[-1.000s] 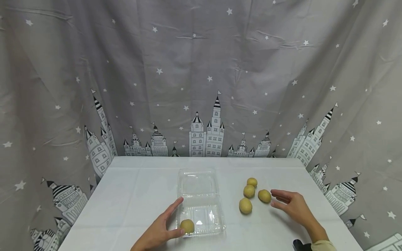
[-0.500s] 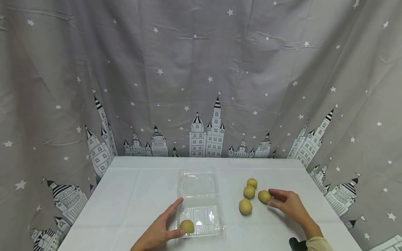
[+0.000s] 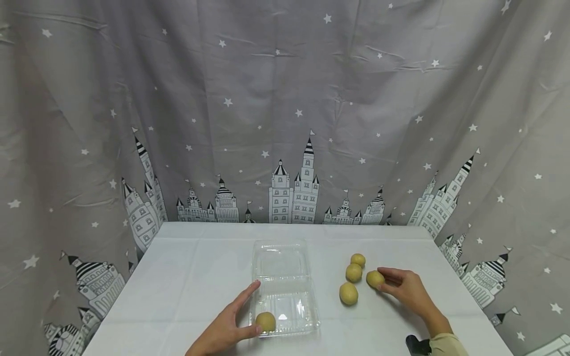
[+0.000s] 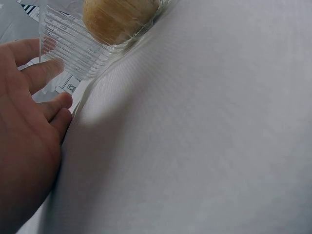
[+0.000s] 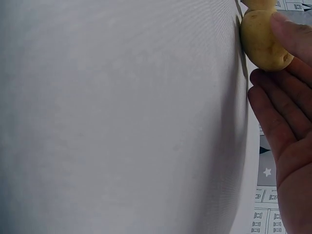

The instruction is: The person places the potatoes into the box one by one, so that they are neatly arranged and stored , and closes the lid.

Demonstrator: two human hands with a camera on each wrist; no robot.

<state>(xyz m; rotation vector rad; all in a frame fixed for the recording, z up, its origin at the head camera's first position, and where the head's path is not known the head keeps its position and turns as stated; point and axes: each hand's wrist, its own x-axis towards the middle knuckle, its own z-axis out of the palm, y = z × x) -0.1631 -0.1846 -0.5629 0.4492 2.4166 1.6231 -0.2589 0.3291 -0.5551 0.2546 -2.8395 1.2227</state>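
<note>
A clear plastic clamshell box (image 3: 294, 309) lies opened on the table, its lid flap at the far side. One potato (image 3: 265, 321) sits in its near left corner. My left hand (image 3: 226, 324) rests at the box's left side, fingers spread along the wall and thumb at the front edge; the left wrist view shows fingertips against the ribbed wall (image 4: 73, 48). Over on the right, my right hand (image 3: 410, 292) pinches another potato (image 3: 375, 279) from its right side. In the right wrist view the thumb lies on this potato (image 5: 263, 41), with fingers beneath it.
Left of the pinched potato, three more potatoes (image 3: 349, 293) form a loose line on the white tablecloth (image 3: 196, 277). A grey curtain (image 3: 285, 99) with stars and castles hangs behind the table. A black wrist strap (image 3: 417, 345) shows at the right sleeve.
My right hand has moved a little left and closed its thumb and fingers onto the potato nearest it. The left hand and the box have stayed in place.
</note>
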